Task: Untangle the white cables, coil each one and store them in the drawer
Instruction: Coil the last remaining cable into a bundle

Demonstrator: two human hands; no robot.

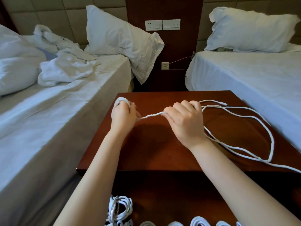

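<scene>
nearest me, below the bench's (162, 152) front edge, finished coils (120, 207) of white cable lie in what i take to be the open drawer. up on the bench the left hand (123, 114) is closed round a small coil (121, 100) wound over its fingers, and the right hand (184, 121) beside it pinches the same cable, a short stretch (152, 115) running left to right between them. the loose rest (273, 141) trails off rightward in long loops toward the far bed (244, 75), so the slack should feed in from that side, through the right hand.
</scene>
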